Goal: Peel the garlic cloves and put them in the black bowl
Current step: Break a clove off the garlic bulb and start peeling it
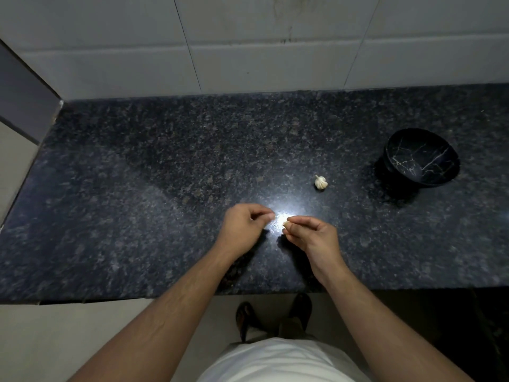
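Near the front edge of the dark speckled worktop (137, 188), both hands hover close together above a bright glare spot on the stone. The right hand (311, 232) pinches a small pale garlic clove (286, 224) between thumb and fingers, the clove showing at the fingertips on the hand's left side. Just to its left, and apart from it, the left hand (242, 224) has its fingers curled with thumb and forefinger meeting; whether a scrap of skin sits in that pinch cannot be told, since the glare washes out the spot.

Farther back and a little to the right, a garlic bulb (321, 182) lies alone on the worktop, its stem tip pointing up and left. Well to the right of the bulb stands the black bowl (421, 161), its dark inside marked with thin pale veins, with nothing visible in it.

Pale wall tiles (248, 51) rise behind the worktop.
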